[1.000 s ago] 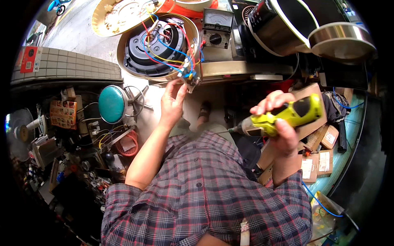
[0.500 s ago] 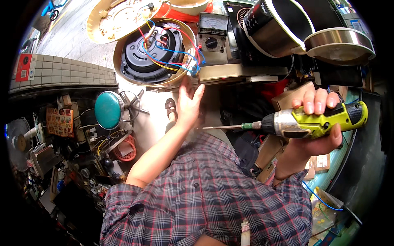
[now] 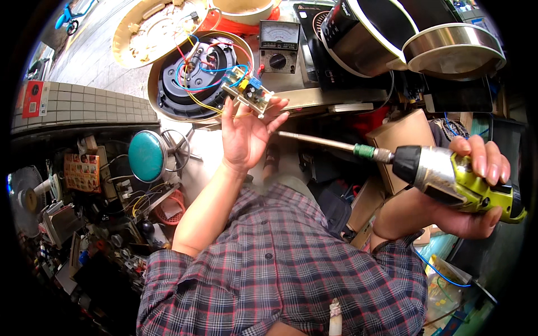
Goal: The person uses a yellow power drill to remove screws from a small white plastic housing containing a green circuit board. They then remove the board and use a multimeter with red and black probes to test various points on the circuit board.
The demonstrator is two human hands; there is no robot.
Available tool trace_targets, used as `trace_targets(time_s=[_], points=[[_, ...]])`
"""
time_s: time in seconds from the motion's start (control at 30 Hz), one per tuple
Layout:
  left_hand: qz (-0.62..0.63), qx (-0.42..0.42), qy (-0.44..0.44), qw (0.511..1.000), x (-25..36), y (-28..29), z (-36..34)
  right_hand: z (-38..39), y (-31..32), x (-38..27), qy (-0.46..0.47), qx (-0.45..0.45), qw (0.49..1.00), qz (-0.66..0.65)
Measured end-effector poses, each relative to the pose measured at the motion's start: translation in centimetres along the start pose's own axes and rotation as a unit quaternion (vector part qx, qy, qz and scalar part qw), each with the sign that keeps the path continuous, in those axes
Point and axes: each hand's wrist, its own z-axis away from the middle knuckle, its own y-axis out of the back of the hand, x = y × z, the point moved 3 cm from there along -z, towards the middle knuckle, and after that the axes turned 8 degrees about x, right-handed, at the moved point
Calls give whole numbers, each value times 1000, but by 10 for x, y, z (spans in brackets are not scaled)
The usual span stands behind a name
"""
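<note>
Two occupied grips: left hand (image 3: 244, 137) holds a blue-and-yellow, white-framed circuit board (image 3: 252, 94), twelve o'clock; right hand (image 3: 481, 158) clasps a lime-green, black-nosed power screwdriver (image 3: 443, 172), three o'clock; a slip could drive its long steel bit (image 3: 322, 140) into the left hand.

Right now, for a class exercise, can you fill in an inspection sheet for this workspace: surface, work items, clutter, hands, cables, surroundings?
Surface: workbench bearing an analog meter, a pot and a cream housing.
Work items: circuit board at the bench's near side; powered screwdriver, its long bit pointing toward the left hand.
Clutter: mixed parts heaped at left; cardboard box at right.
Hands: left, fingers spread at the board, grip unclear; right hand around the screwdriver.
Cables: coloured wires over the housing; blue cable lower right.
Surroundings: green stool, tiled wall.
</note>
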Motion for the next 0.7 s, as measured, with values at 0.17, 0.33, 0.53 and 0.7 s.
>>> trace_targets(time_s=[0.17,0.33,0.53,0.7], points=[[107,-81,30,991,-3,22,-8,-15,-12,7,19,20,1000,-12],[73,-41,45,995,1,14,7,-23,-27,27,21,-7,1000,21],[71,-41,26,996,8,13,14,-32,-43,49,25,-67,997,42],[15,40,10,999,14,16,13,-41,-63,82,-14,-156,987,43]])
